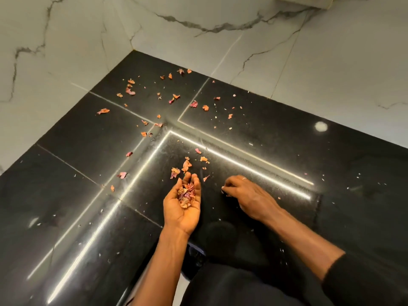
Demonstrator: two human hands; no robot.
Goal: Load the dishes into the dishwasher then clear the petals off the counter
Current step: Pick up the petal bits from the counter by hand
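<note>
Your left hand (183, 208) is palm up, just above the tabletop (287, 151) near its front edge. The grip is a half-closed cup, with fingers curled up round a heap of gathered petals (186, 194). It is held that way to act as a bowl, so nothing spills while the other hand feeds it. The forearm runs straight out from your body and the wrist is level.

Your right hand (247, 193) is palm down, just beside the left and apart from it. Its knuckles are raised and its fingertips are bunched low against the tabletop, pointing towards the cupped hand. That grip is nearly closed, like a pinch on a crumb. The fingertips hide what is under them, so I cannot tell whether it has a petal. The black sleeve (364, 279) is pushed up the forearm.

Most of the loose petals (130, 91) lie towards the far corner of the tabletop, where the marble wall (220, 40) turns. A few lie just beyond your left fingertips, and small specks are scattered to both sides.

No dishes or dishwasher are in view, so this looks like the petal-clearing step, and it is partly done. Keeping the cup low and close makes each transfer short. The far-corner petals will probably need a longer reach or a sweep towards the front edge.
</note>
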